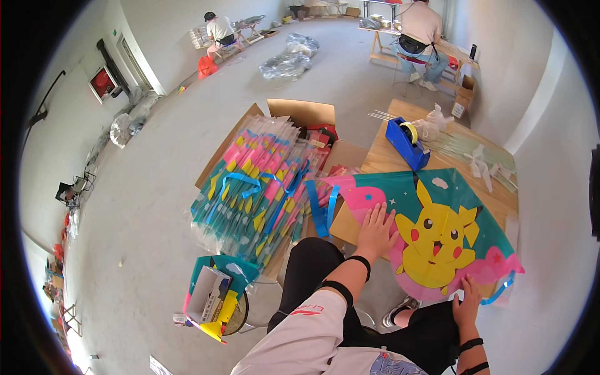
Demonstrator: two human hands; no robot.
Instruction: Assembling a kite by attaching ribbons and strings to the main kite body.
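1. The kite [447,206] lies spread, printed side up, over the near part of the table [375,164], its lower edge reaching past the tabletop toward the lap.
2. The left hand [377,232] rests open on its pink left side, fingers spread, gripping nothing. The right hand [467,306] touches the lower edge; whether it pinches the sheet, I cannot tell.
3. Progress, as I judge it: this one is opened out, and a blue strip [500,287] seems attached near its right corner. It is not bagged, unlike the many packed kites [256,187] heaped in the carton [300,111]. Its underside is hidden, so any rods there cannot be checked.
4. The tape dispenser [406,142] stands right against the top edge, crowding it. White scraps [481,165] and thin rods [382,115] lie beyond.
5. Loose ribbons [315,209] hang between carton and kite, and could snag. A small box [206,294] sits lower left.
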